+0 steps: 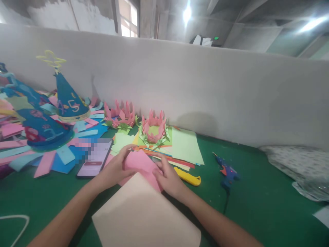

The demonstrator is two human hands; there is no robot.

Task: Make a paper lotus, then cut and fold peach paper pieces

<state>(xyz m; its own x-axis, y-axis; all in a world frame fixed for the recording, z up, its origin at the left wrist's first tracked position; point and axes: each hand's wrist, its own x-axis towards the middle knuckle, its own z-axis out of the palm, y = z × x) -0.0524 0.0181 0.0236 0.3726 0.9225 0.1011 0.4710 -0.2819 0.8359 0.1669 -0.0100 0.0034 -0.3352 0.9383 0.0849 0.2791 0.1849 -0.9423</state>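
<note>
A pink sheet of paper [141, 164] is held between both hands at the middle of the table. My left hand [117, 166] grips its left edge, fingers behind and thumb in front. My right hand [167, 175] holds the right edge, its thumb resting on the paper. Closer to me, a large cream sheet [146, 214] overlaps the lower part of the pink one; what supports it is hidden. Just right of my right hand lies a yellow utility knife [187, 176]. Beyond the hands is a stack of coloured paper [186, 145].
Two pink paper crowns [154, 128] stand at the back. A phone [95, 159] lies left of my left hand. Blue cone party hats [70, 99] crowd the left side. On the right is a blue glue gun [228, 173] with a cord. A grey partition [231, 92] closes the back.
</note>
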